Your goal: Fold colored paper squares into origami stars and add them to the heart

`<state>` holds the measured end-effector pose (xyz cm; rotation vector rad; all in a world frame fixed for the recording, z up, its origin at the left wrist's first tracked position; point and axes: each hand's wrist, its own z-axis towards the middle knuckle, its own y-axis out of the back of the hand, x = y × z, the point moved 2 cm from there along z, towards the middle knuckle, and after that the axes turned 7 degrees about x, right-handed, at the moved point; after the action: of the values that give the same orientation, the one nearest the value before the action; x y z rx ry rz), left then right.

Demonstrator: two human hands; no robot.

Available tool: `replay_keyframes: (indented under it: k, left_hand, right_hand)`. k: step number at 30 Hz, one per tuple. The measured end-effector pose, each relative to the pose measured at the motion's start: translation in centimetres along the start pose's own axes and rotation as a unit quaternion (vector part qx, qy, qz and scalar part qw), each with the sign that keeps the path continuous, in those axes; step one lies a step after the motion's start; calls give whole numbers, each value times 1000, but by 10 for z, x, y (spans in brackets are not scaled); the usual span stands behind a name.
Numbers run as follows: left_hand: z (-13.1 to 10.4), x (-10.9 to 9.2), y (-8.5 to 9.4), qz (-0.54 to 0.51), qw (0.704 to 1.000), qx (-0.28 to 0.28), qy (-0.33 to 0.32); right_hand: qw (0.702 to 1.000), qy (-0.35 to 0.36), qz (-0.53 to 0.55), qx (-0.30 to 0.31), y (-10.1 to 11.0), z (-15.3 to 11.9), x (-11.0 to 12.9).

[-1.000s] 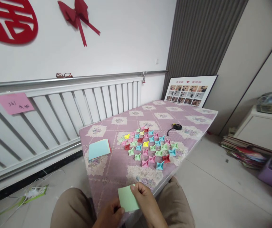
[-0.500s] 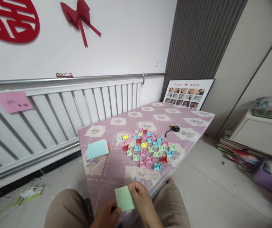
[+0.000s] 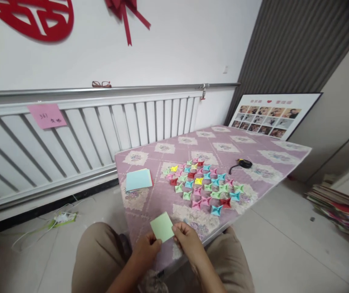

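Note:
A light green square of paper [image 3: 162, 226] is held up over the near edge of the table, turned so that one corner points away from me. My left hand [image 3: 146, 249] pinches its lower left corner between thumb and fingers. At the right corner, my right hand [image 3: 187, 239] grips it with thumb and fingertips. Beyond lie several small folded paper shapes [image 3: 199, 181] in pink, green, blue, yellow and red, set out in rows. To their left rests a stack of paper sheets [image 3: 138, 180] with light blue on top.
A patterned purple cloth covers the table [image 3: 150, 199]. A black tape measure [image 3: 245, 163] lies on its right part. Behind stands a white radiator [image 3: 101, 130], with glasses [image 3: 101, 84] on the pipe above. A photo board [image 3: 269, 116] leans at the far end.
The green paper has been turned so a corner now points away, and both hands have shifted their hold to its corners. The view has swung to the right.

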<state>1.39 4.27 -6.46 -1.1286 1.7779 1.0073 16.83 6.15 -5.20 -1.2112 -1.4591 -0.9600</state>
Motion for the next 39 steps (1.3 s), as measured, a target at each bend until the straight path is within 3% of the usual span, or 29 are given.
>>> replay_keyframes:
  k: [6,10,14,17,23,29,39]
  left_hand:
    - [1,8,8,27,999,-26,-25]
    - [-3,17,29,56,994,-93,-28]
    - [-15,12,37,192,959,-147,-147]
    - [-22,7,23,328,908,-111,-235]
    - [-20,16,-2,483,837,-38,-255]
    - [-16,18,3,516,817,-1,-255]
    - [-12,13,7,510,821,37,-254]
  right_hand:
    - [996,7,-84,-11,0,15,-1]
    - [989,6,-143,-21,11,22,-3]
    - [979,3,-200,-30,19,27,-4]
    - [971,-2,-236,-33,20,29,-5]
    - [958,-10,-285,-26,19,31,-7]
    - [946,-3,-323,-27,18,33,-7]
    - [925,63,-371,-56,19,35,-5]
